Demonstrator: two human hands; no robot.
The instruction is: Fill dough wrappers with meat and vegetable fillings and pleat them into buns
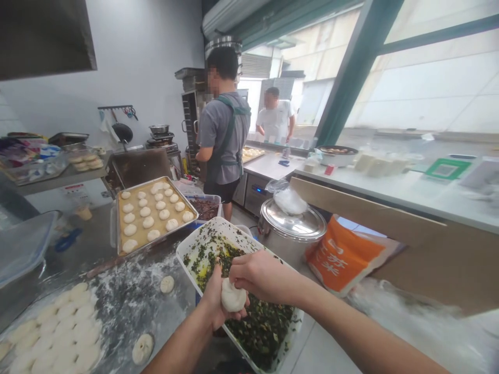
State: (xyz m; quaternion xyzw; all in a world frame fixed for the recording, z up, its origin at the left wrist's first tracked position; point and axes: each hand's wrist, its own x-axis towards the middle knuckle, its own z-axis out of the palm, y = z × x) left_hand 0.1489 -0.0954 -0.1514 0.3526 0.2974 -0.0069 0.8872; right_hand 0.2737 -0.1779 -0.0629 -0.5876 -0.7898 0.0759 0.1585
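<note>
White dough ball (234,296) sits cupped in your left hand (214,304), its fingers curled up around it from below. Your right hand (261,275) reaches across, fingers closed and pinching the top of the ball. Both hands hover over a white plastic tub (198,246) heaped with dark green chopped filling (259,332), so the ball lies between your palms, above the tub's middle.

To your left, a floured steel table (125,296) carries rows of raw buns (54,332) and two loose dough rounds (167,284). Past those, a metal baking tray (144,184) holds shaped buns on a golden surface, beside a smaller tub of dark filling (205,208). To your right stand a steel pot lid (292,221) and an orange sack (343,254). Farther off, a person in a grey shirt and green apron (224,135) stands at the counter, and another person in white (275,117) works beyond.
</note>
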